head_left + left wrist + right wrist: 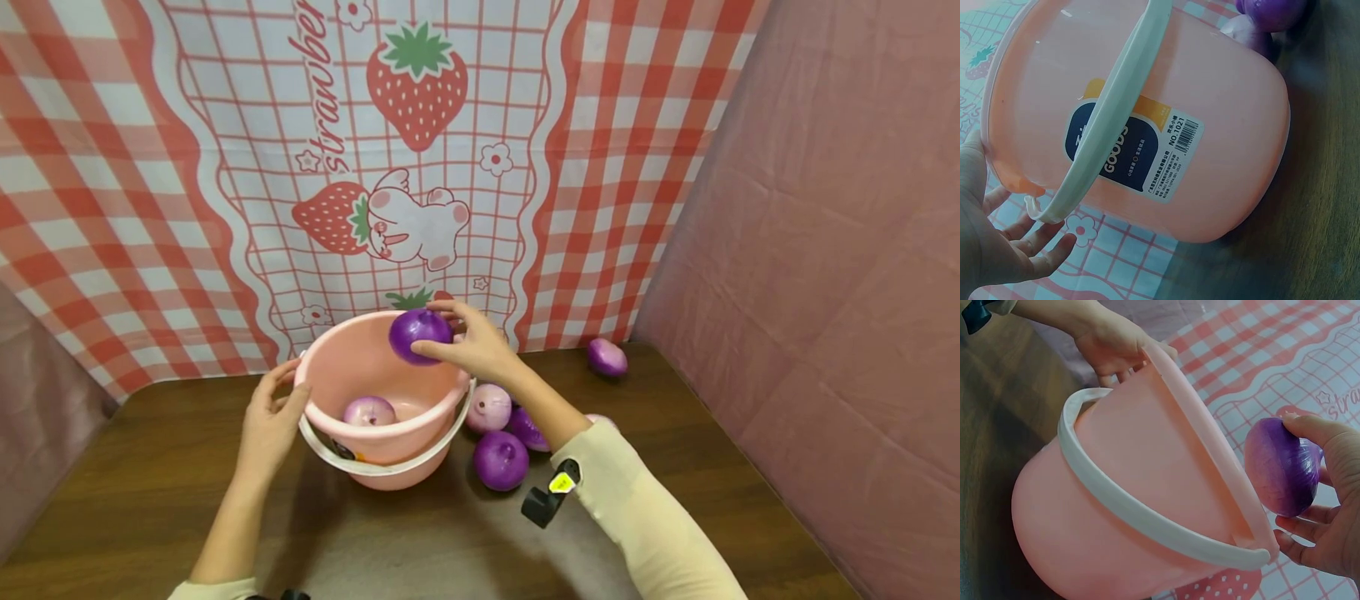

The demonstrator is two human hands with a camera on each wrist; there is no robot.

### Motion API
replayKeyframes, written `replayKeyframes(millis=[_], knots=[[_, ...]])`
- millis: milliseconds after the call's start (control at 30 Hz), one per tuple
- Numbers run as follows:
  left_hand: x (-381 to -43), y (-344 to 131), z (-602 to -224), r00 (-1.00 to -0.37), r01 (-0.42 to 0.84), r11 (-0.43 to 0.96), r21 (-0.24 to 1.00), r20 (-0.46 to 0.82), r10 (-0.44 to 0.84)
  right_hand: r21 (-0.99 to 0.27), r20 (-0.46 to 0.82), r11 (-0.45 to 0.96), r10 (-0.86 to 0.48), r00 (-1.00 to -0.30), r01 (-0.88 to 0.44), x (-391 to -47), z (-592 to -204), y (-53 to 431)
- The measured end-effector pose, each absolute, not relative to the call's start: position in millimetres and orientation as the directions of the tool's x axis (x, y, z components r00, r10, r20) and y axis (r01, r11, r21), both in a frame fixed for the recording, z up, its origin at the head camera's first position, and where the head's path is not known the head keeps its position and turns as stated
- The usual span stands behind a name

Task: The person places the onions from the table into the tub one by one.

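Note:
A pink bucket [416, 446] with a white handle [1113, 106] stands on the table, and one pale purple onion [369, 411] lies inside it. At the bucket's left rim, my left hand [272, 421] holds on, thumb on the near side and fingers outside by the handle's end. My right hand [480, 342] grips a dark purple onion [1282, 465] between thumb and fingers, over the right part of the bucket's opening. In the right wrist view this onion is just beyond the rim, with the lower fingers close to the edge.
Right of the bucket sit several onions, among them a pale one [489, 407] and a dark purple one [501, 460]; my right forearm partly covers the group. Another onion [607, 357] lies at the table's back right corner. A strawberry-patterned cloth [420, 208] hangs behind the table [712, 467].

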State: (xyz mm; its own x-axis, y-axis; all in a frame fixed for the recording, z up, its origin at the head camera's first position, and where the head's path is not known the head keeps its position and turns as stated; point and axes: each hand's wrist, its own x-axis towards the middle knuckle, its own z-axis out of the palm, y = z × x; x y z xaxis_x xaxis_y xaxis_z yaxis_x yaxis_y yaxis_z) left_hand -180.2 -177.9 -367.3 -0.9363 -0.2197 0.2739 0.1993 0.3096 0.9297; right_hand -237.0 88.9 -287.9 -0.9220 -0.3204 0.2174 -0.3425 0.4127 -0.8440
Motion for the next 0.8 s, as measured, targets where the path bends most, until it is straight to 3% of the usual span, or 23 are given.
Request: replayKeyframes(millis=[800], knots=[[-179, -178, -366, -0.938, 0.193, 0.323, 0.926, 0.271, -0.216, -0.816, 0.239, 0.430, -0.355, -0.904, -0.385, -243, -297, 68]])
